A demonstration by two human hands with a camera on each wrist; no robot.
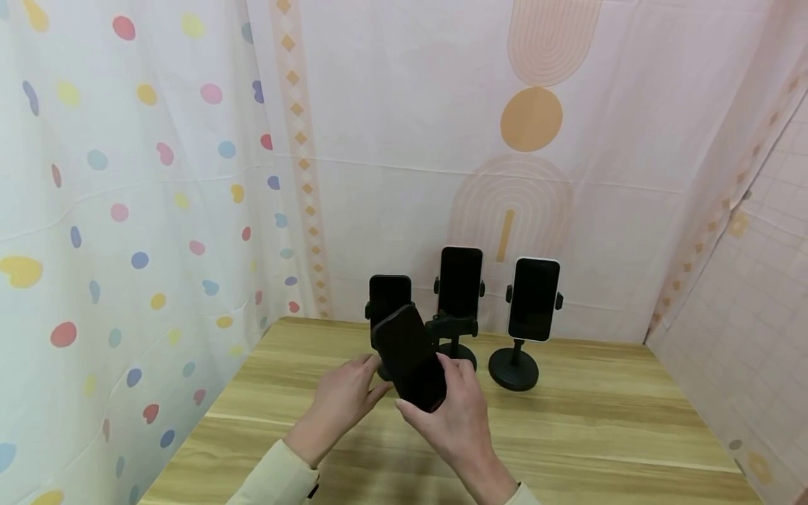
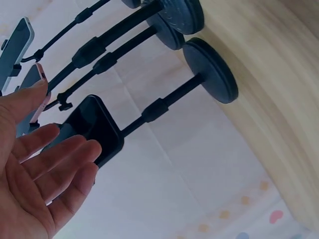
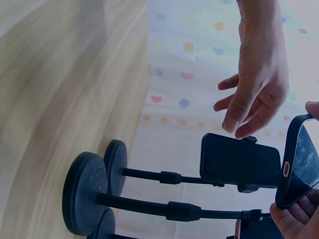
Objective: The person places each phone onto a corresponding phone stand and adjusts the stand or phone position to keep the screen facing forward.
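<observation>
My right hand (image 1: 461,414) grips a black smartphone (image 1: 407,354) by its lower end, thumb on one edge and fingers on the other. The phone tilts to the left, screen dark. In the right wrist view its dark side edge (image 3: 285,172) shows. My left hand (image 1: 344,400) is to the left of that phone, fingers loosely bent with nothing in them, as the left wrist view of the hand (image 2: 40,164) also shows. Just behind the held phone stands a black phone holder with a bare clamp (image 1: 453,325); its base is mostly hidden by my right hand.
Three more stands carry phones: a black phone at the left (image 1: 388,291), a dark phone in the middle (image 1: 460,280), and a white-edged phone at the right (image 1: 534,300). They stand on a wooden table (image 1: 600,428), with a patterned curtain (image 1: 391,175) behind.
</observation>
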